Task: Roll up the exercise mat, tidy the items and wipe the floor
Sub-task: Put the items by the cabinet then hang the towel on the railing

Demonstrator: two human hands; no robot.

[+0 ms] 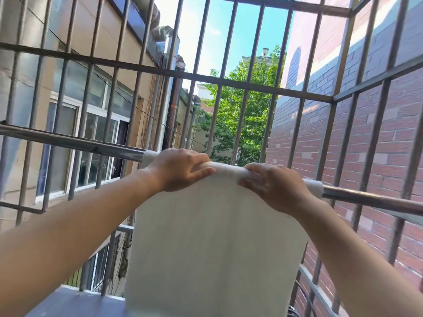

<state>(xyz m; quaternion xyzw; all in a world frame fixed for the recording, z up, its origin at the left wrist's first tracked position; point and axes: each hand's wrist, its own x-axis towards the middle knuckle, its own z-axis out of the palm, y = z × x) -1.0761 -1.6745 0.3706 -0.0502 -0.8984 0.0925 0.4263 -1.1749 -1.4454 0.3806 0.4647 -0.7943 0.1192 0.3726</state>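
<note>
- The white cloth (217, 236) is hung over the metal rail (68, 143), long side pointing down.
- Its top fold is gripped by the left hand (180, 170) and right hand (272, 186).

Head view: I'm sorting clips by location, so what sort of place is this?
Probably a barred balcony or window cage used for drying: metal bars enclose it, a white cloth hangs over a steel rail, and a brick wall and tree lie outside.

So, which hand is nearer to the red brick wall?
Right. The right hand grips the white cloth on the rail on the side toward the brick wall; the left hand grips it farther from the wall.
</note>
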